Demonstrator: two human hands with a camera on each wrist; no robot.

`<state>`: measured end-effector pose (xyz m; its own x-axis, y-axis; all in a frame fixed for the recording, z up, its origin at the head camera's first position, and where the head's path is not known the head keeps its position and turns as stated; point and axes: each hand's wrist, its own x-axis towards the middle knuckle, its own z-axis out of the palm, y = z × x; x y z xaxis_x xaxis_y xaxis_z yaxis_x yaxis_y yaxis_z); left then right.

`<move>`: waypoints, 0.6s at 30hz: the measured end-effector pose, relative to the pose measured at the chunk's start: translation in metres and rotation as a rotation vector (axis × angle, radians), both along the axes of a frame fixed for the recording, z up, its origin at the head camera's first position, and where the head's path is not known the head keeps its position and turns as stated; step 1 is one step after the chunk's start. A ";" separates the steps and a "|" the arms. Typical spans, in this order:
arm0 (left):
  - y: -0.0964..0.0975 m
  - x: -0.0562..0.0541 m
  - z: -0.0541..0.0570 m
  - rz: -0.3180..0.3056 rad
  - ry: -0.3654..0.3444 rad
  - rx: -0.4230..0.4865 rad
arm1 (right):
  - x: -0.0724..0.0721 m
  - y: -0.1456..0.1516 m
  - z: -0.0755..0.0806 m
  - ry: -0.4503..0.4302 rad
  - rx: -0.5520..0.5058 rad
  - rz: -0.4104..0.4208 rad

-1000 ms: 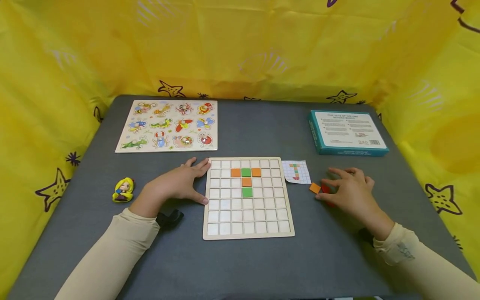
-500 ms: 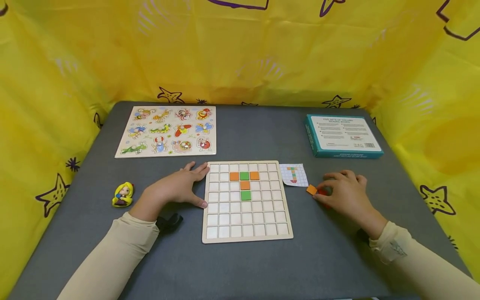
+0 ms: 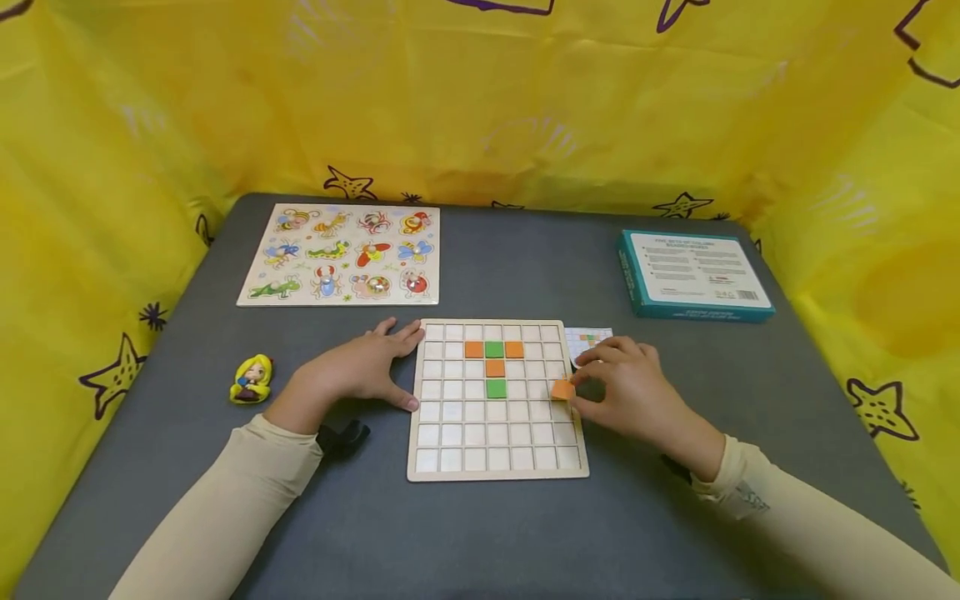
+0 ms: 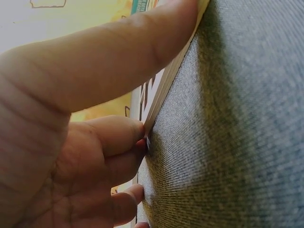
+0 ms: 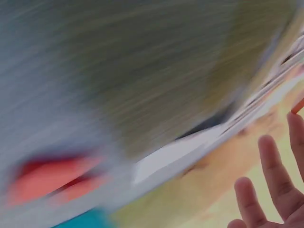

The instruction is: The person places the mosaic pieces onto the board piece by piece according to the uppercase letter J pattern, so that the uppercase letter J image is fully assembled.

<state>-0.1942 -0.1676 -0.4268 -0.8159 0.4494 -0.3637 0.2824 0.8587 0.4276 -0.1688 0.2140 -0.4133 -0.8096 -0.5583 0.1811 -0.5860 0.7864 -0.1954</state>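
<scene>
Pinching an orange square (image 3: 562,389) over the board (image 3: 474,434), right hand (image 3: 630,387) probably must lower it; spread left hand (image 3: 360,367) touches board

A dark grey table (image 3: 487,537) with a finely ribbed surface bears several things. A square grid board (image 3: 450,433) lies flat in the middle. A puzzle board (image 3: 300,271) with bug pictures lies far left; nearer on that side is a small yellow-haired figurine (image 3: 251,382). A teal-and-white box (image 3: 697,271) lies far right. A paper card (image 3: 581,337) sits just right of the grid board. Red pieces (image 5: 50,184), blurred, also lie there.
</scene>
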 end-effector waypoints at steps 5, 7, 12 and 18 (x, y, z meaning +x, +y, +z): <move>0.001 -0.002 0.001 0.004 -0.006 -0.005 | 0.005 -0.044 -0.001 0.028 -0.002 0.167; 0.001 -0.002 0.002 0.008 -0.009 -0.004 | 0.005 -0.054 -0.004 0.044 -0.015 0.214; 0.001 -0.001 0.002 0.012 -0.011 -0.007 | 0.004 -0.066 -0.009 0.062 -0.011 0.254; 0.002 -0.001 0.004 0.016 -0.016 -0.010 | 0.003 -0.071 -0.011 0.054 0.038 0.267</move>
